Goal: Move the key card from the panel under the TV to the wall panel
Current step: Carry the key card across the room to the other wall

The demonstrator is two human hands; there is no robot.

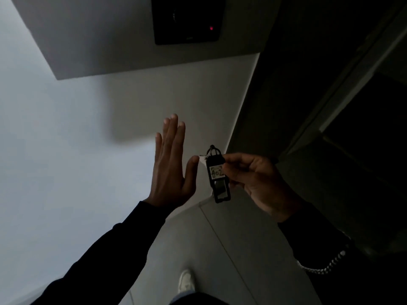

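My right hand (257, 181) pinches a black key tag (217, 172) with a white label and a metal ring at its top; a pale card edge shows just behind the tag. My left hand (170, 166) is raised flat, fingers straight and together, thumb out, a short gap left of the tag, holding nothing. High on the grey wall sits a dark wall panel (188, 19) with a small red light at its lower right. The panel is well above both hands.
A white wall (55, 150) fills the left side. A dark doorway or door frame (341, 95) runs down the right. Pale floor tiles (220, 249) and a white shoe (186, 281) are below. The room is dim.
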